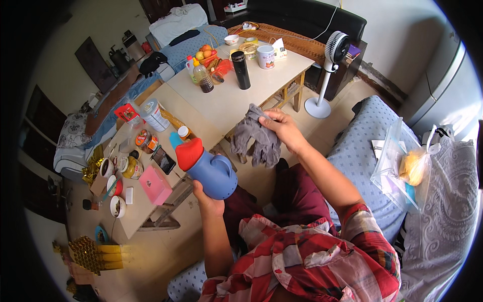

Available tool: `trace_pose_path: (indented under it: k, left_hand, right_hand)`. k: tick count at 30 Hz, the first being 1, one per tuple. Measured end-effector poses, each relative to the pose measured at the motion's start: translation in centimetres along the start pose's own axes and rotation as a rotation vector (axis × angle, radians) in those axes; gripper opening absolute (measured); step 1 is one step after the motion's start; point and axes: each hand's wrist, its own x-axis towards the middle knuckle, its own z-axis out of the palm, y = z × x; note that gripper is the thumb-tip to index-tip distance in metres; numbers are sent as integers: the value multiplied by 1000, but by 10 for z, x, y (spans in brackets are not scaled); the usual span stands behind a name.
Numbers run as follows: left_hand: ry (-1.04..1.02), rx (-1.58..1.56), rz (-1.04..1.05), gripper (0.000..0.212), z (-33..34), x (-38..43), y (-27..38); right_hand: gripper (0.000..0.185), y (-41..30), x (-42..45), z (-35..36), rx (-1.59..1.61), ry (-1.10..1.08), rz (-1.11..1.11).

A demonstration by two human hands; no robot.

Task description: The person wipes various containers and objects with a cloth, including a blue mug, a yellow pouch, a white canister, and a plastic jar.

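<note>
My left hand [209,204] holds a blue plastic jug [212,175] by its lower body, tilted to the left. The jug has a red top [189,153], a looped handle, and a row of small dark dots near its base. Pinched between the thumb and fingers of my right hand [282,127] is a crumpled grey cloth [256,137], which hangs down to the right of the jug without touching it. Both hands are above my lap, next to the table's edge.
On the near table [136,211] are a pink box [154,185], a phone [163,160], jars, bowls and a large can [154,115]. A black flask [240,70], bottles and a fruit basket [206,56] stand farther back. A white fan [320,83] and covered seat [362,151] are rightward.
</note>
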Motion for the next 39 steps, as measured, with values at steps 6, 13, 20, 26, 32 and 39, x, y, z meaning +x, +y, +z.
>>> trace_pose_path:
  k: [6, 13, 20, 26, 32, 39]
  left_hand:
    - [-71, -22, -1, 88, 5, -4, 6]
    - [-103, -34, -25, 91, 8, -4, 4]
    - [-129, -38, -72, 88, 2, 3, -8]
    - [-139, -150, -167, 90, 16, 8, -3]
    - [-148, -201, -62, 80, 21, 16, 3]
    - [-158, -142, -38, 80, 16, 20, 11]
  right_hand:
    - [32, -26, 14, -6, 782, -120, 283]
    - [54, -21, 18, -7, 683, -184, 414]
    - [63, -46, -4, 8, 808, -571, 239]
    - [34, -39, -10, 17, 643, -534, 282]
    - [21, -29, -5, 9, 502, -241, 287]
    - [24, -31, -9, -2, 350, -53, 450]
